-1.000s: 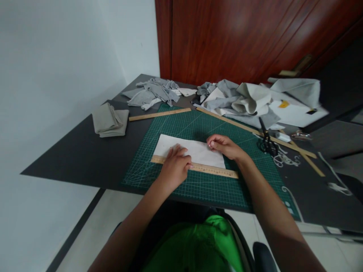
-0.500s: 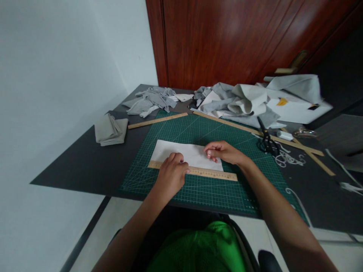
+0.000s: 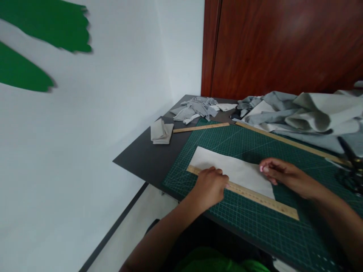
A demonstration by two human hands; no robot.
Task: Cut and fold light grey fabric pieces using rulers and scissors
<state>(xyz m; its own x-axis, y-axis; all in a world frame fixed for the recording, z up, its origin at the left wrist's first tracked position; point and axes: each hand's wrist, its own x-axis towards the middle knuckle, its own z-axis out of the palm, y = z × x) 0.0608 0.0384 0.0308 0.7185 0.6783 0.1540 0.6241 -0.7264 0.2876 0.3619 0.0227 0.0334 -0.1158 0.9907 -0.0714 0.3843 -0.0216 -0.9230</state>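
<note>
A white piece of cloth [image 3: 235, 168] lies flat on the green cutting mat [image 3: 255, 215]. Along its near edge runs a wooden ruler [image 3: 261, 196], which overhangs the cloth at the right end. My left hand [image 3: 211, 187] presses on the ruler left of its middle, fingers curled over it. Over the right end of the cloth is my right hand [image 3: 283, 175], its thumb and fingers pinched together. Something small and pale pink shows at those fingertips; whether it is an object or a fingertip I cannot make out.
Folded beige cloth [image 3: 161, 132] sits on the dark table at the left. Behind the mat are grey scraps [image 3: 197, 107], a second wooden ruler [image 3: 201, 127], a long wooden strip [image 3: 283, 139] and heaped fabric [image 3: 312, 113]. Black scissors [image 3: 353, 166] lie at the right edge.
The head view has turned left, so everything sits further right and green wall shapes have appeared. Both hands keep about the same places on the ruler and over the cloth.
</note>
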